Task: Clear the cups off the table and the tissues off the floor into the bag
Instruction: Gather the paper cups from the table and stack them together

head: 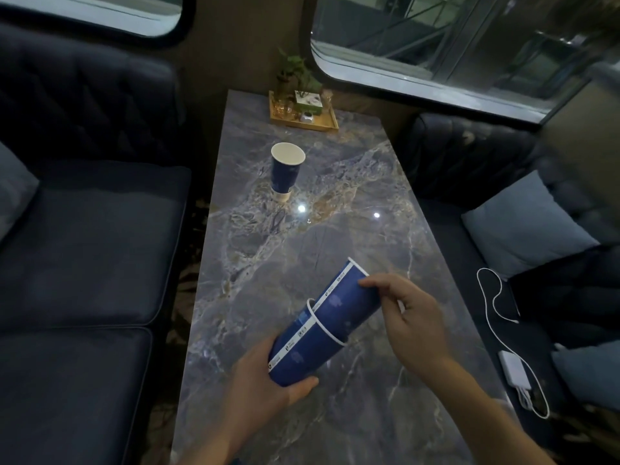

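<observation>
Item: two blue paper cups, nested (322,327), held tilted over the near counter (335,229); left hand (265,384) wrapped round the outer cup's base, right hand (412,317) pinching the inner cup's rim. Third cup (287,171): upright, far, well apart. Risk: a loose nest could slip, any dregs spilling on the glossy marble. Surroundings: wooden tray with plants (303,110) at far end; dark sofas either side; windows beyond. Bag, tissues: not visible.

outer cup (303,355) base: hidden by left hand (265,387) | forearms: cropped
</observation>
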A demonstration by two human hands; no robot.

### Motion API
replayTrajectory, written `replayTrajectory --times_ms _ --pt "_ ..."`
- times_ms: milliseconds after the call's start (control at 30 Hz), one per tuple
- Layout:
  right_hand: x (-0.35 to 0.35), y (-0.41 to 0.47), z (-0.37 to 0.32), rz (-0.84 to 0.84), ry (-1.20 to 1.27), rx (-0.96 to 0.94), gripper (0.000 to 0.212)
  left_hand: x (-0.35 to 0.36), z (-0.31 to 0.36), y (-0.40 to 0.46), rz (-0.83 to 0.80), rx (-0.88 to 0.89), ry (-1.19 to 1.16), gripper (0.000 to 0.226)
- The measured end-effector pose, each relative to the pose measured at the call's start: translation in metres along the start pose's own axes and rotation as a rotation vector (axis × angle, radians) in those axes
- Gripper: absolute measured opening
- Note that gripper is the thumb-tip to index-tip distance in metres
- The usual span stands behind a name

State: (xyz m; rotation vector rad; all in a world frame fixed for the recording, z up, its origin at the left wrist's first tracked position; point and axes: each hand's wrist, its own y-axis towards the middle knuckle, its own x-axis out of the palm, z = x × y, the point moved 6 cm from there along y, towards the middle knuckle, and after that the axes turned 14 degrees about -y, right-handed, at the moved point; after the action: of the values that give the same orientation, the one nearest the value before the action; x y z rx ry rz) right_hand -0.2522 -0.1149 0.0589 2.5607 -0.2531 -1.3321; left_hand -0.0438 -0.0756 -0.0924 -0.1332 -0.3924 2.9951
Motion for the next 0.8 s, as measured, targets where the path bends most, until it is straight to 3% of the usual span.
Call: replayTrajectory --times_ms 200,467,700,800 --pt "0.008 0.0 -0.002 -0.084 0.077 0.066 0.04 0.005 0.003 -0.006 -0.053 -0.017 0.066 0.076" --pt "0.02 -0.013 -0.007 -0.183 0.186 0.116 0.048 -0.004 0.005 -0.005 0.029 0.027 0.055 0.067" --pt "0.045 -0.037 -0.006 -0.28 0.166 0.16 0.032 -0.002 0.007 -0.006 0.014 0.055 0.035 0.071" --pt "0.053 -0.042 -0.023 -0.308 0.194 0.136 0.042 -0.002 0.005 -0.006 0.032 0.052 0.02 0.07"
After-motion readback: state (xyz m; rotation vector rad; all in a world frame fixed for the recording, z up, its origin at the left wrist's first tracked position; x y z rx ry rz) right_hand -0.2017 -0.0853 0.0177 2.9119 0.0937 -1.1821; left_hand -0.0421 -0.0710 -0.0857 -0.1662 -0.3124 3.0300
